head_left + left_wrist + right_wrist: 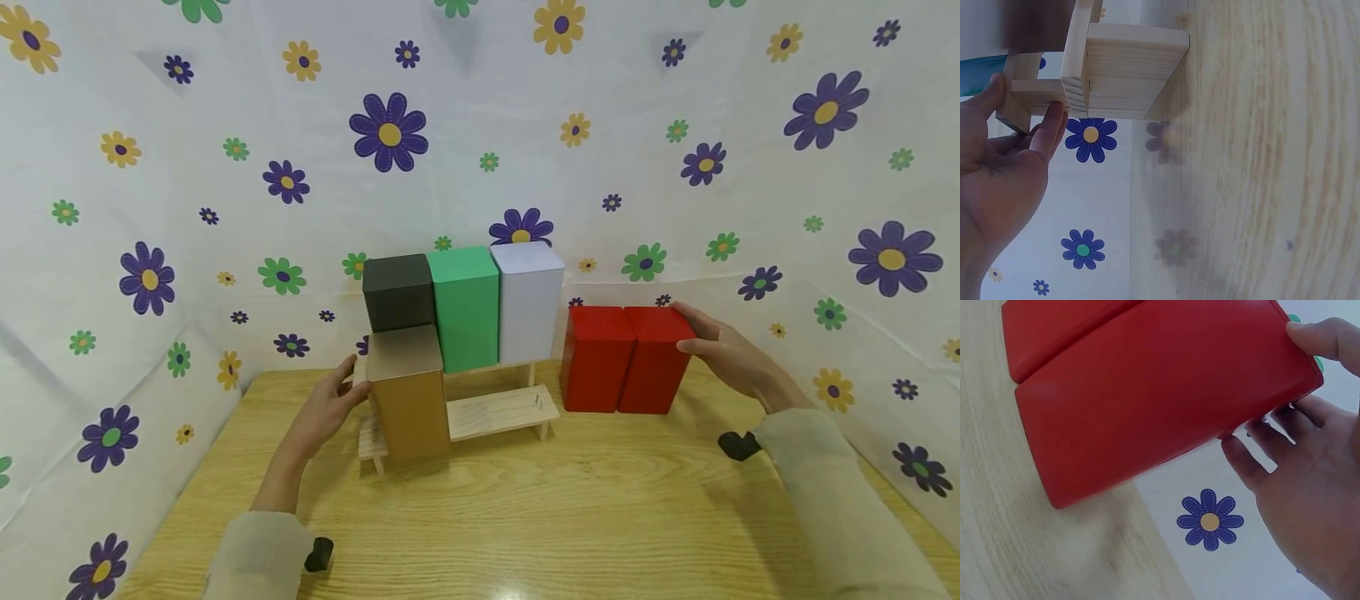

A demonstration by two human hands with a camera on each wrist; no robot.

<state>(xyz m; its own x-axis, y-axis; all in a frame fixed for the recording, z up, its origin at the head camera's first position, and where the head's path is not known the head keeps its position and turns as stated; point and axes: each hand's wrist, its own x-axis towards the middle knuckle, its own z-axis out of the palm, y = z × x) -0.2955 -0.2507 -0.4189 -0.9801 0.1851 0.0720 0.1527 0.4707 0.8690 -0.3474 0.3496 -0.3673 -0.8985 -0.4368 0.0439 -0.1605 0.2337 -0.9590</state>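
Gripping the far top corner of the right-hand red box [658,358], the right hand [731,354] has its thumb laid over the top edge and its fingers curled round the back face, as the right wrist view shows. That box stands upright on the wooden table [525,517], pressed side to side against a second red box [596,357] of the same height; the pair sits just to the right of a small two-step wooden shelf [498,411], apart from it. Over on the other side, the left hand [327,411] is at the left end of that shelf, fingers fairly straight; from the left wrist view the fingertips [1054,122] touch the end of the wooden frame, with the thumb against a leg, pressing more than clutching. A tan box [408,392] stands on the lower step right beside that hand, its top reaching above the upper step. On the upper step behind it stand three boxes in a row, touching one another: a black box [397,290] at the left, a green box [465,307] in the middle and a white box [528,298] at the right. White cloth [187,208] printed with purple, yellow and green flowers hangs behind and to both sides of the table. Both wrists show pale sleeves.
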